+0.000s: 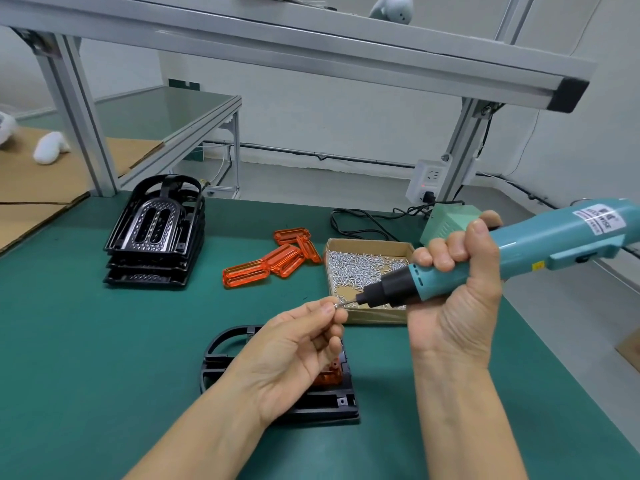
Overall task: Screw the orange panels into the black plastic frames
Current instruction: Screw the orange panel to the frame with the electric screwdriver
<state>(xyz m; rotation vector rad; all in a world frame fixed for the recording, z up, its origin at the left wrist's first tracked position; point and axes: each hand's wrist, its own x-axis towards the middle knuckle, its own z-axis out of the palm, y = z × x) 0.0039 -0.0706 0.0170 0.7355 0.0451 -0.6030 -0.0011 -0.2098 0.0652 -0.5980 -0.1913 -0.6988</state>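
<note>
Nearest, a black plastic frame [221, 344] lies flat on the green worktop [86, 341], an orange panel [327, 377] seated in it, partly hidden by the left hand [294, 348]. That hand pinches a small screw [336, 305] at the bit of a teal electric screwdriver [519, 247], gripped by the right hand [457, 282]. Beyond sit a cardboard box of screws [367, 268], loose orange panels [273, 263] and stacked black frames [156, 233].

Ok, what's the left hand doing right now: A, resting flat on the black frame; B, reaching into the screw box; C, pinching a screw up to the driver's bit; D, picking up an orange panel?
C: the left hand pinches a small screw at the tip of the electric screwdriver that the right hand grips.
</note>
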